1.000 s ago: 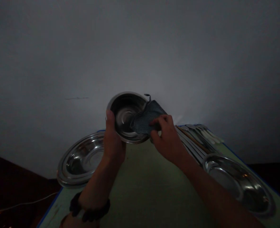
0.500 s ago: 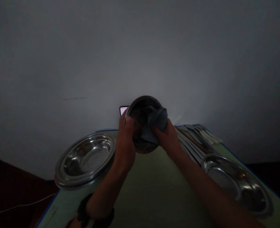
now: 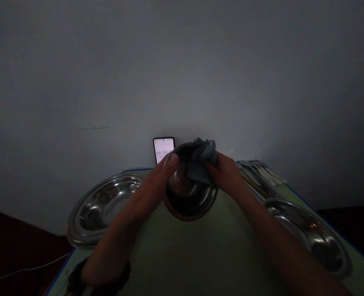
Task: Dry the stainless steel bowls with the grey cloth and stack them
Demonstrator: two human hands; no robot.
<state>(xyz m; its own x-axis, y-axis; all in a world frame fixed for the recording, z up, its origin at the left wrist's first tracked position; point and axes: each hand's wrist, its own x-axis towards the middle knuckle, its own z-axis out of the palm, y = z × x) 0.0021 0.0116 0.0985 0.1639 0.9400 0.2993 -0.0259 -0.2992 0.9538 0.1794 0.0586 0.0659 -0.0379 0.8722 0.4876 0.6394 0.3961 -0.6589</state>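
A round metal bowl (image 3: 197, 201) is held up over the table, its shiny inside turned towards me. My left hand (image 3: 160, 176) grips its left rim, with the thumb lying over the edge and the other fingers hidden behind. In my right hand (image 3: 226, 172) is a grey-blue patterned cloth (image 3: 202, 166), bunched and pressed against the bowl's upper right rim and inside. That hand's fingers are partly hidden by the cloth and the bowl.
Stacked wide metal basins (image 3: 89, 205) stand on the left of the green table (image 3: 194, 255). A metal dish (image 3: 317, 238) lies on the right, below several knives and utensils (image 3: 262, 176). A lit phone (image 3: 164, 147) leans against the wall (image 3: 182, 74).
The bowl has come lower and tilted, uncovering more of the phone. My left hand has turned on the rim, and the cloth has shifted up to the bowl's edge.
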